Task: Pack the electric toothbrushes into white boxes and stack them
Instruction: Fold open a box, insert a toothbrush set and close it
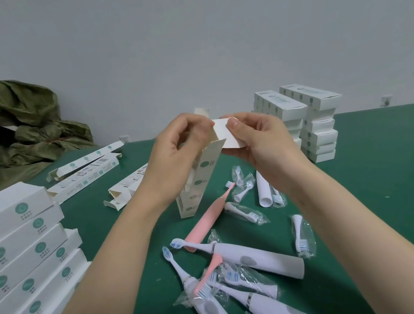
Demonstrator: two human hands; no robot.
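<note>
Above the green table (381, 183): a white box (198, 180) is held upright between both hands, its top end open.
Left hand (176, 156): fingers curl round the box's upper part.
Right hand (260, 140): thumb and fingers pinch the top flap (226, 133).
Below the grip: a pink toothbrush (205, 219) and white toothbrushes (257, 257) lie loose among wrapped brush heads (247, 214).
Sides: near stack (16, 241) on the left, far stack (314, 123) on the right.

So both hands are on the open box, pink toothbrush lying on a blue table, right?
No: the table is green, not blue, per the head view. The left hand and right hand do hold the open box; the pink toothbrush lies on the table.
</note>
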